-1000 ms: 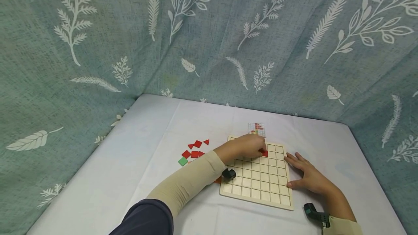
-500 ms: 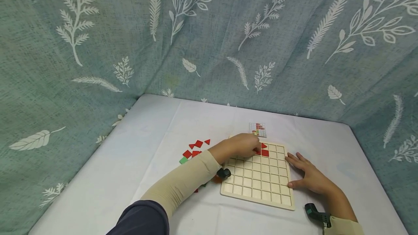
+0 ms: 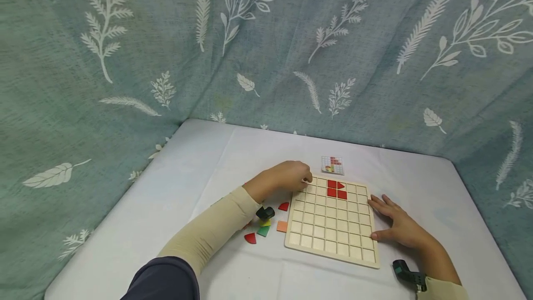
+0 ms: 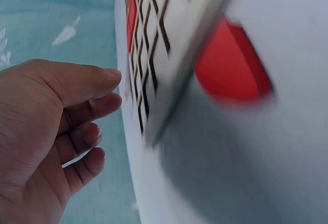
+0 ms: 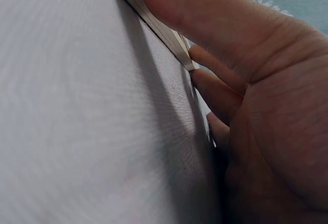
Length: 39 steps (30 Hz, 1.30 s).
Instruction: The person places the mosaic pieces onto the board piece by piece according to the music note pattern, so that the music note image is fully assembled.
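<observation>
A cream gridded board point(image 3: 329, 226) lies on the white table, with several red pieces point(image 3: 342, 194) in adjoining cells near its far edge: squares and one triangle. Over the board's far left corner is my left hand point(image 3: 291, 176), its fingers loosely bent. The left wrist view shows nothing between the thumb and fingers of this left hand point(image 4: 46, 116), beside the board's edge point(image 4: 184, 49). Along the board's right side rests my right hand point(image 3: 397, 226), fingers spread. In the right wrist view, the thumb and fingertips of the right hand point(image 5: 256, 70) touch the board's edge point(image 5: 164, 34).
A small printed card point(image 3: 332, 165) lies beyond the board. Left of the board are a red quarter-round piece point(image 3: 283, 206), an orange square point(image 3: 281, 226), a green piece point(image 3: 263, 231) and another red piece point(image 3: 250, 238). My left forearm covers part of the table there.
My left hand has moved left, away from the red pieces, and let go of the one at its fingertips. More red squares show on the board. My right hand stays at the board's side.
</observation>
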{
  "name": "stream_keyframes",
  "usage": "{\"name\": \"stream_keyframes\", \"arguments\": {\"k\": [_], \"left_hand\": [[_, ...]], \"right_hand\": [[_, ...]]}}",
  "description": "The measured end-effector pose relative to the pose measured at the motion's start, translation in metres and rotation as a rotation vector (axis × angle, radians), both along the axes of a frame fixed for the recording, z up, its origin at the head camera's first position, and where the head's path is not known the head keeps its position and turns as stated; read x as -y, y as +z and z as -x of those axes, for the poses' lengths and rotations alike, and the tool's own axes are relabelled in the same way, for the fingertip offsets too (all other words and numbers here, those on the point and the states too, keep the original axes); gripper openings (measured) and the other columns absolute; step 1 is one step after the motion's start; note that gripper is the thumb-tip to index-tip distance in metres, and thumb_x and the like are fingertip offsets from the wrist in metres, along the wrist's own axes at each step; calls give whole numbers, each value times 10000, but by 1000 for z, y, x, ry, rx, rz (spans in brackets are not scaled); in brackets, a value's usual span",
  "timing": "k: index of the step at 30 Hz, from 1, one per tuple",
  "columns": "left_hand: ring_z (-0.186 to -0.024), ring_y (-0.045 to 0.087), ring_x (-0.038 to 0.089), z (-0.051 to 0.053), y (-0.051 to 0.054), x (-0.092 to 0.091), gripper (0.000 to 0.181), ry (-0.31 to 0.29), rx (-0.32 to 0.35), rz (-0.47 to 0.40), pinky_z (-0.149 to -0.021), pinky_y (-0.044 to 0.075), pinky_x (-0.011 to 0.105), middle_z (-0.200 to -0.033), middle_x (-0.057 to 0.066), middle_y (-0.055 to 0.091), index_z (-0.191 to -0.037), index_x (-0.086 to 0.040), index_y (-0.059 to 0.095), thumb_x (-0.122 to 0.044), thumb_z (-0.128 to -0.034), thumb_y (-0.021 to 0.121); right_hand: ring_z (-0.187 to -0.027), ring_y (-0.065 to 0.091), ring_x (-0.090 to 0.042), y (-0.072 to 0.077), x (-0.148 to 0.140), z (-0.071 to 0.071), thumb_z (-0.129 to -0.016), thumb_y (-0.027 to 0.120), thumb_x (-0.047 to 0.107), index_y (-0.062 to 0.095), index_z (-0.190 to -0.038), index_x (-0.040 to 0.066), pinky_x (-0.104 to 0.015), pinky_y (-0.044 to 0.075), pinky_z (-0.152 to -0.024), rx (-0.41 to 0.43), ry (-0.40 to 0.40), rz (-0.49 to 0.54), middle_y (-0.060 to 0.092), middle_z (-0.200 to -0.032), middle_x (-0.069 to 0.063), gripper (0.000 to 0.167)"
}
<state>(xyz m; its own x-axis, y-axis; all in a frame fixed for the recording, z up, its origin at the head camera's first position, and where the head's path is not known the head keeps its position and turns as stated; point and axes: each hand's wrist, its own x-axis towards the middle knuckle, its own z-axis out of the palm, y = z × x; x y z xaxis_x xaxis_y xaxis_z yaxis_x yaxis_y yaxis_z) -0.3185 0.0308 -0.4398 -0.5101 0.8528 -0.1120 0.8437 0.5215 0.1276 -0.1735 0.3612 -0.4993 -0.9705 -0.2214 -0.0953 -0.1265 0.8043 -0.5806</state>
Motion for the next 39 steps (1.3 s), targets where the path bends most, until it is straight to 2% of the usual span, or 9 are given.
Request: {"name": "stream_keyframes", "arguments": {"k": [7,13,17,22,26,31,35,39], "left_hand": [[-902,581,85,16,-3,46,201,103,11,-12,-825,477,282,-984,-55,637,-1111,-156,736,-201,-936,648],[-935,578,100,25,-1,85,227,237,56,-3,-861,477,309,-1029,-54,647,-1140,-167,726,-231,-934,655],[-909,569,97,27,-5,102,240,325,104,1,-851,483,304,-1043,-57,654,-1136,-183,730,-269,-923,657],[-816,563,112,25,-12,108,309,392,174,-12,-735,498,277,-976,-70,642,-1125,-182,732,-362,-874,705],[-796,543,118,21,-15,106,330,393,132,-18,-711,479,277,-881,-91,614,-1071,-184,737,-427,-848,724],[-761,550,138,16,-17,103,254,385,110,-21,-701,478,307,-799,-90,602,-968,-194,729,-421,-854,725],[-775,553,131,17,-22,100,189,384,87,-9,-727,481,300,-828,-101,608,-981,-202,727,-358,-877,707],[-814,549,130,20,-24,97,208,372,86,-24,-788,490,314,-912,-89,634,-1043,-182,735,-305,-880,695]], "right_hand": [[-1424,52,-470,2,-1,0,-610,861,503,414,-1475,77,-747,82,-988,11,4,16,251,-1565,-157,1062],[-1423,52,-470,2,-2,0,-611,863,501,412,-1474,70,-747,84,-988,1,8,15,249,-1565,-159,1065],[-1425,51,-467,2,-2,0,-607,864,502,410,-1475,72,-746,86,-990,4,4,8,246,-1566,-158,1070],[-1425,45,-468,3,-2,0,-606,867,493,411,-1474,67,-751,76,-984,4,1,16,245,-1566,-162,1069],[-1427,45,-463,4,-2,0,-610,867,488,412,-1474,71,-748,79,-987,-2,7,21,246,-1566,-161,1062],[-1427,44,-464,3,-1,0,-615,866,486,411,-1476,75,-748,78,-988,1,16,28,245,-1566,-162,1057],[-1425,46,-467,0,-1,1,-615,865,489,415,-1475,82,-749,77,-987,-1,17,30,250,-1565,-158,1053],[-1423,56,-470,-2,-3,1,-605,870,478,422,-1471,81,-746,83,-989,-8,9,37,258,-1563,-151,1053]]}}
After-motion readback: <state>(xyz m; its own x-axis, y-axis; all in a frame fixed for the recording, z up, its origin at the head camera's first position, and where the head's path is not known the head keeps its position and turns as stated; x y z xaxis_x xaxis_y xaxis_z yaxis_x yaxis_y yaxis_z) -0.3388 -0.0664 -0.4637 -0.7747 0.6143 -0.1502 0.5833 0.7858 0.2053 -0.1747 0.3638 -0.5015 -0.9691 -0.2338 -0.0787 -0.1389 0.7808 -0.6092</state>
